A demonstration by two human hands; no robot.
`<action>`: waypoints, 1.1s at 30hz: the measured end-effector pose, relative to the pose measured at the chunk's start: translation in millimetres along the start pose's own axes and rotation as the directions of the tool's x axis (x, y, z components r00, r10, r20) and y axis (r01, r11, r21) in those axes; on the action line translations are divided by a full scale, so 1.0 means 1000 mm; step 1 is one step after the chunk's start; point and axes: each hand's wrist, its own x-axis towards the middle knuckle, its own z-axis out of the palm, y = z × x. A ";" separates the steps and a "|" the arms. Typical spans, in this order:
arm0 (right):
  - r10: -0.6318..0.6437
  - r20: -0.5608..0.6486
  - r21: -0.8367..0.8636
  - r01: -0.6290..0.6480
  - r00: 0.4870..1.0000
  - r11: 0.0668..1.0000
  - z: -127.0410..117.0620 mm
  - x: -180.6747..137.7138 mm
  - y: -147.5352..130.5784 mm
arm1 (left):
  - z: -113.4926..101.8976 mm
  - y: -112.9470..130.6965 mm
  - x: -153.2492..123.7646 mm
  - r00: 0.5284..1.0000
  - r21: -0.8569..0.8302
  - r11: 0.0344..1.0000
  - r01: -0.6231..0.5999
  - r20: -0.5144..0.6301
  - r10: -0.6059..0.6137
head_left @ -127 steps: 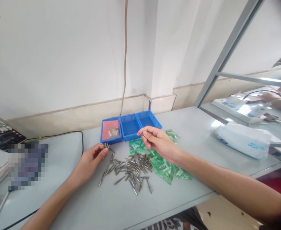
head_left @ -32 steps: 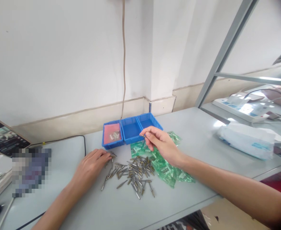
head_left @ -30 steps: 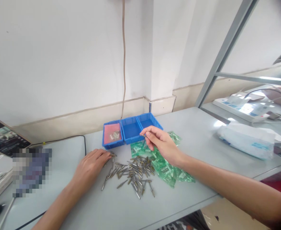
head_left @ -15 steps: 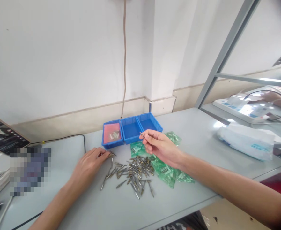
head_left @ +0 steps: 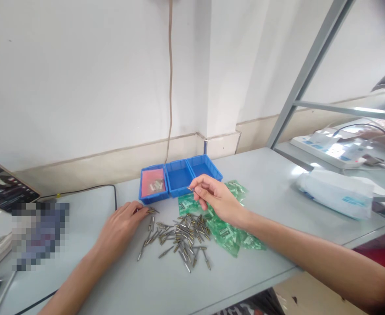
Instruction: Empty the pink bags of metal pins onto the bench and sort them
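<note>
Between the thumb and forefinger of my right hand (head_left: 216, 199) is a small metal pin (head_left: 190, 188), silver with a brass-coloured part, held in the air in front of the middle blue bin (head_left: 179, 173). My left hand (head_left: 122, 223) rests on the table with curled fingers, closed at a few similar metal pins (head_left: 153, 210); how firmly they are gripped is hard to see. A loose pile of the same pins (head_left: 187, 234) lies between my two hands. Green plastic bags (head_left: 225, 234) with small pale pieces inside lie under and beside my right hand.
Left of the middle bin, another blue bin (head_left: 143, 192) holds a pink bag (head_left: 151, 177) of small parts. A third blue bin (head_left: 203, 164) adjoins on the right. A white package (head_left: 338, 192) lies far right by a metal frame (head_left: 306, 74). A phone (head_left: 7, 186) stands left.
My right hand has turned slightly and its pin has shifted a little left and down. My left hand has barely moved, and a pin near it lies slightly differently.
</note>
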 end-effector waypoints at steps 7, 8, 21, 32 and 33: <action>-0.224 -0.107 -0.359 0.172 0.969 0.917 -0.001 -0.001 0.001 | -0.001 0.003 0.002 0.999 -0.033 0.999 0.027 -0.029 -0.028; -0.298 -0.088 -0.456 0.228 0.951 0.861 -0.001 -0.003 0.002 | -0.001 0.004 0.002 0.999 -0.030 0.999 0.026 -0.030 -0.027; -0.480 0.234 -0.760 0.467 0.845 0.452 -0.008 0.001 0.013 | 0.000 0.006 0.005 0.998 -0.072 0.997 0.021 -0.057 -0.025; -0.129 0.023 -0.395 0.128 0.991 0.910 -0.004 0.005 0.003 | 0.003 0.004 0.003 0.997 -0.056 0.998 0.002 -0.083 -0.006; -0.096 0.020 -0.342 0.097 0.995 0.935 -0.004 0.005 0.003 | 0.002 0.004 0.004 0.996 -0.052 0.999 -0.002 -0.093 -0.003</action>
